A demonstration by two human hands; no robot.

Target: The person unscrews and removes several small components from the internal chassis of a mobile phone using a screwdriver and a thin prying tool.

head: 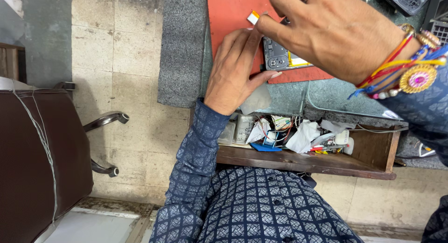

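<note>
An opened phone [279, 60], dark with a camera module and a yellow strip inside, lies on a red mat [228, 14]. My left hand [235, 70] rests on the mat at the phone's left end, fingers over its edge and thumb along its near side, gripping it. Close to the camera, my right hand [336, 33] hovers over the phone with bent fingers and hides most of it; I cannot see whether it holds anything. It wears a ring and several coloured thread bracelets. A small white and orange piece [253, 17] lies by its fingertip.
Below the desk edge an open wooden drawer [373, 152] holds wires, paper scraps and small parts. A second phone [410, 0] lies at the top right. A grey felt mat [182, 47] covers the desk's left end. A brown chair [37, 154] stands on the tiled floor.
</note>
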